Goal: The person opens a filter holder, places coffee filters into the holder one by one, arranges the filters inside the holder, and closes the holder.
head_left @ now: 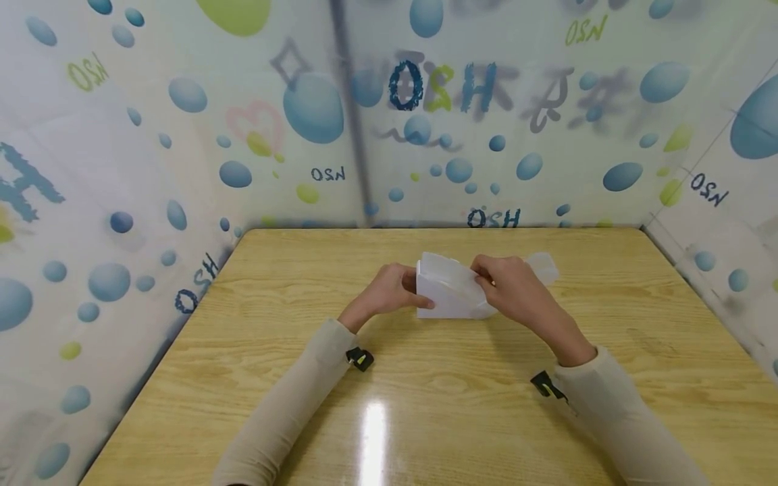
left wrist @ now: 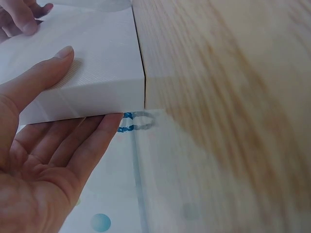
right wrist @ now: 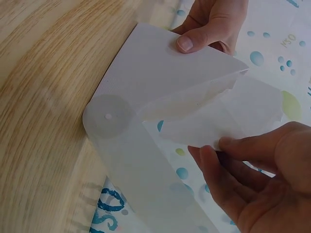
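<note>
A white box (head_left: 440, 302) stands on the wooden table, held at its left end by my left hand (head_left: 394, 290). In the left wrist view, the left thumb (left wrist: 51, 68) lies on the broad face while the fingers go under the edge. My right hand (head_left: 515, 289) pinches a loose piece of translucent film (right wrist: 204, 124) between thumb and fingertips, lifted off the box's edge. A long translucent strip (right wrist: 150, 170) with a rounded end lies against one corner of the box and trails past the right hand. Whether strip and film are one piece, I cannot tell.
Light wood tabletop (head_left: 304, 270) extends around the box. Printed curtains (head_left: 377, 155) with blue and green dots rise along its back and both sides. Black clips (head_left: 360, 358) hang at both sleeve cuffs. A bright reflection lies on the tabletop near the front.
</note>
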Motion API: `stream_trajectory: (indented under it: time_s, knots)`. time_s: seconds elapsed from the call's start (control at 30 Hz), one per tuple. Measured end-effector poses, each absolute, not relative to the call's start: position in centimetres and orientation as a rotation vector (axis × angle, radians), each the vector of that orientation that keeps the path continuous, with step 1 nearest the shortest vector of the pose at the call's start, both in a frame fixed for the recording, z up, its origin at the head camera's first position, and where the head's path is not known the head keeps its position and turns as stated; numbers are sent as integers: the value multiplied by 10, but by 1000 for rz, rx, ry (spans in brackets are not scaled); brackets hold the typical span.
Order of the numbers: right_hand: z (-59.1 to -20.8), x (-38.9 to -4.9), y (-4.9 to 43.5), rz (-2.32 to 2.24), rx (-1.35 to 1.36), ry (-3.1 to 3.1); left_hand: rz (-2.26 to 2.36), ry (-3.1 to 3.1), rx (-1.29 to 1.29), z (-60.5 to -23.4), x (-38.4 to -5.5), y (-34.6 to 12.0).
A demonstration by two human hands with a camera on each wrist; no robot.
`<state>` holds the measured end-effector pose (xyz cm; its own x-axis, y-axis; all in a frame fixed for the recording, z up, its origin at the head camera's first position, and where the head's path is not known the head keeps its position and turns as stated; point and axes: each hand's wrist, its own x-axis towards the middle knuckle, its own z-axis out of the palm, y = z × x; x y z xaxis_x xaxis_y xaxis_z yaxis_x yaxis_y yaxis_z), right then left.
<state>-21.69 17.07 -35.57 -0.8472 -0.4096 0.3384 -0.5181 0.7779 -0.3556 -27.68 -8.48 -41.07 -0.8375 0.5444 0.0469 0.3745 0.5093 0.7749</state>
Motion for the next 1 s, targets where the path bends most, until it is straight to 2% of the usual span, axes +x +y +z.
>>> stream_trajectory:
  time_s: [1.0]
  knots:
    - [-360,-220,169,611,791,-2745,1239,2547,793,-412,-277,-85]
